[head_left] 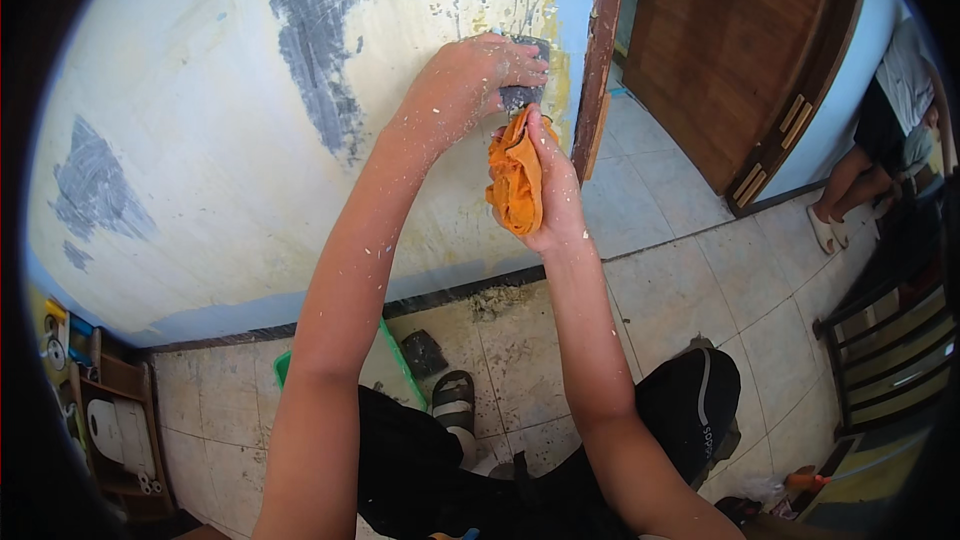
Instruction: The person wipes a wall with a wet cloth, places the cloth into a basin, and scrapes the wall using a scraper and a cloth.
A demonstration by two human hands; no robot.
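Note:
My left hand [480,79] is against the wall [202,187], its fingers spread over a dark grey flat scraper blade [523,97]. Just below, my right hand [555,184] grips a bunched orange cloth [516,187] that meets the lower end of the blade. Whether a handle lies inside the cloth is hidden. Pale paint flakes cling to both forearms and hands. Around the blade the wall shows scratched cream and yellow paint. Farther left, the wall bears rough grey patches [311,45].
A brown door frame [596,60] borders the wall, with a wooden door [727,52] beyond. Below are a green-rimmed tray [405,367], a dark flat piece [424,354] and debris [502,300] on tiles. A shelf [120,420] stands left; a person [892,105] and slatted furniture [892,352] are right.

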